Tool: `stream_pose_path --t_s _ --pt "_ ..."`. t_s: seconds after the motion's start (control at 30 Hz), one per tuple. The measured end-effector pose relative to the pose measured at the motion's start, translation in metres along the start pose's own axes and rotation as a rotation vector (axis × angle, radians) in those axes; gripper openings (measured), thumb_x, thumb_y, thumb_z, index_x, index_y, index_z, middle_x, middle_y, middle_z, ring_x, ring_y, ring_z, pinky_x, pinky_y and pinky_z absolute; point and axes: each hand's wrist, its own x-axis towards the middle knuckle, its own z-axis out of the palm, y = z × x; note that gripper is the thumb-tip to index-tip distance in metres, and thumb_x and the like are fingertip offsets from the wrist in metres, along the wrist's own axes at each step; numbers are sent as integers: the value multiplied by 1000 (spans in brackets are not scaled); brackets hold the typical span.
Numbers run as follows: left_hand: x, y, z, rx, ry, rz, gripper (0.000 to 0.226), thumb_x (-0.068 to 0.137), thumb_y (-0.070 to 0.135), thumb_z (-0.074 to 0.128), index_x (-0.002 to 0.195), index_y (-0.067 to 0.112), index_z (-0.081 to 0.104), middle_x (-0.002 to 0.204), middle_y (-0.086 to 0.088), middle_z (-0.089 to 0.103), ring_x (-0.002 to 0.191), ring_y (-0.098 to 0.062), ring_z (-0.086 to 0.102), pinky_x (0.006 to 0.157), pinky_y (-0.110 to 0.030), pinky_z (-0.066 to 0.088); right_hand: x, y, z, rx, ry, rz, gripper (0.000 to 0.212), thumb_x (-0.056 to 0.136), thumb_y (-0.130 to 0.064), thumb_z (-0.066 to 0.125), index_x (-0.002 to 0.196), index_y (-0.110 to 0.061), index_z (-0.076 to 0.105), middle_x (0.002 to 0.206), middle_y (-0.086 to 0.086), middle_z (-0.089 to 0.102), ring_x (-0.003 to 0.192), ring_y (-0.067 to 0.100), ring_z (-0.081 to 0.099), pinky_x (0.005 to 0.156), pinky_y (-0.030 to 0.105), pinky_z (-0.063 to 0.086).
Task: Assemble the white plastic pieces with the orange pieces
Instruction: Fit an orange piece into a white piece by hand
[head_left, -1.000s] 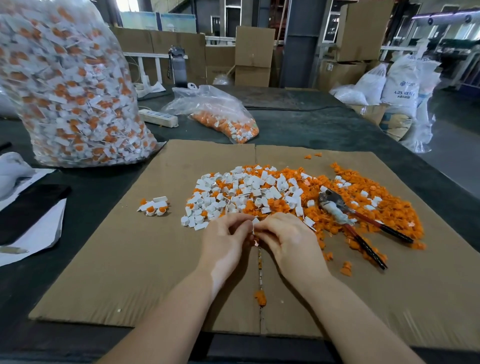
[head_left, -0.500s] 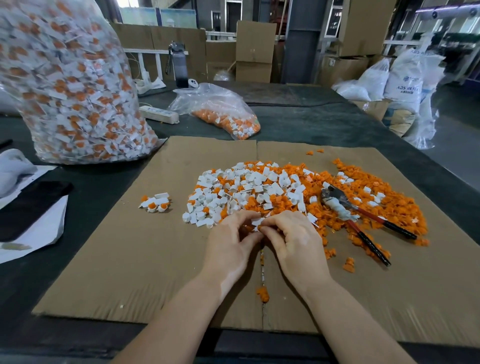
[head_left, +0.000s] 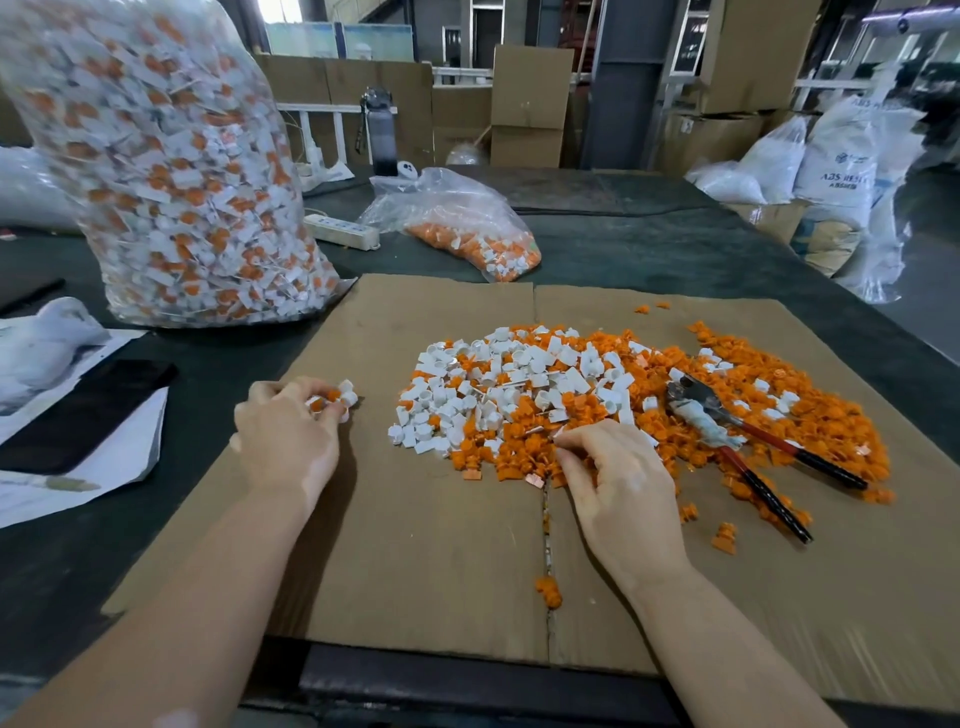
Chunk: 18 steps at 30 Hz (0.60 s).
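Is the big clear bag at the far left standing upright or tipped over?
Upright. The big clear bag stands on its base on the dark table, packed with white-and-orange pieces up past the frame's top.

The hands, earlier joined before the pile (head_left: 545, 395), were parted: the left hand (head_left: 283, 436) was carried to the small finished heap (head_left: 340, 397); the right hand (head_left: 618, 483) was lowered onto orange pieces (head_left: 519, 457).

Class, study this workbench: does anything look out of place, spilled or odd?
A few orange pieces lie strayed from the main pile, on the cardboard sheet near its seam. Red-handled pliers lie on top of the loose parts, half buried at the head. Otherwise nothing stands out.
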Motion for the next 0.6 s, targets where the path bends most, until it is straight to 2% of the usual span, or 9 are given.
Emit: stream_pose_path --t_s 0.23,0.37,0.43,0.5,0.53,0.6 --pt "-4 -1 3 9 29 31 30 93 28 56 121 25 62 132 -11 44 120 -33 36 97 -46 33 -1 2 1 -48 -15 -12 13 73 4 75 78 -5 69 74 5 65 70 24 60 65 38 53" --pt "-12 5 4 -56 95 94 29 89 23 61 118 26 61 129 -8 45 123 -30 32 100 -44 28 -1 1 3 -52 -66 -36 13 73 3 75 80 -6 69 78 4 65 75 24 60 68 40 52" --pt "-19 13 6 -142 64 220 21 87 16 63 106 23 66 116 -7 53 111 -26 43 95 -37 33 -1 -1 3 -64 -118 -83 11 74 -3 76 82 -9 70 79 3 64 76 23 59 68 40 50" --pt "-29 24 9 -289 -76 352 16 85 10 64 91 25 67 95 3 58 86 -11 52 83 -23 40 -1 -3 3 -98 -164 -129 12 73 -12 78 84 -12 71 79 2 62 75 22 58 66 37 48" --pt "-34 29 10 -329 -155 420 16 84 10 66 87 25 67 87 9 57 78 -5 52 76 -14 40 -1 -5 4 -127 -180 -150 14 73 -16 79 84 -14 72 79 1 61 75 21 57 65 35 46" --pt "-41 38 14 -305 -281 553 14 82 13 69 88 25 72 81 17 54 74 -1 51 68 -4 36 0 -7 4 -188 -200 -178 16 72 -23 80 86 -17 73 79 1 61 74 21 57 63 34 43"
